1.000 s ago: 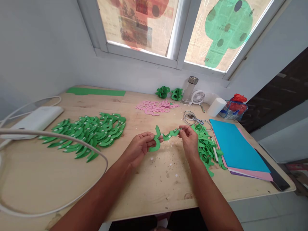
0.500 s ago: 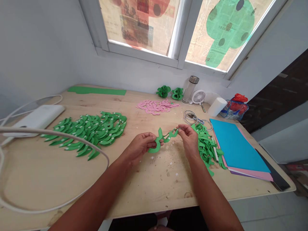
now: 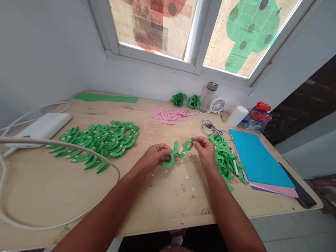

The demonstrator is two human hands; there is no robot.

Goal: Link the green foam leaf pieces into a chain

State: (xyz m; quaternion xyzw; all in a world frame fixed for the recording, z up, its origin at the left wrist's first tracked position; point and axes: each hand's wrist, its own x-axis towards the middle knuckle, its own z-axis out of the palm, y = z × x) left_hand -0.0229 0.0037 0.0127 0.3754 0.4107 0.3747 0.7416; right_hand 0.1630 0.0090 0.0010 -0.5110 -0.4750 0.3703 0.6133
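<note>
Both forearms enter from the near edge of the wooden table. The left hand is closed in a pinch on a curved green foam piece, held just above the table at centre. The right hand is closed in a fingertip pinch on a second green curved piece, whose free end touches or overlaps the first.

Change noted: compared with a second ago, the two pieces have been drawn closer together; the second piece, previously stretched out flatter between the hands, now curls into a tighter loop against the first. In my judgement the pieces are being joined, and the joint is not yet visibly settled.

Small white scraps lie on the table beneath the hands. Just beside the right hand sits a loose heap of green cutouts, with stacked coloured sheets beyond it. To the left, well apart, lies a larger spread of green crescents and a white cable. Further back are pink cutouts, two green rosettes, a small fan and the window.
</note>
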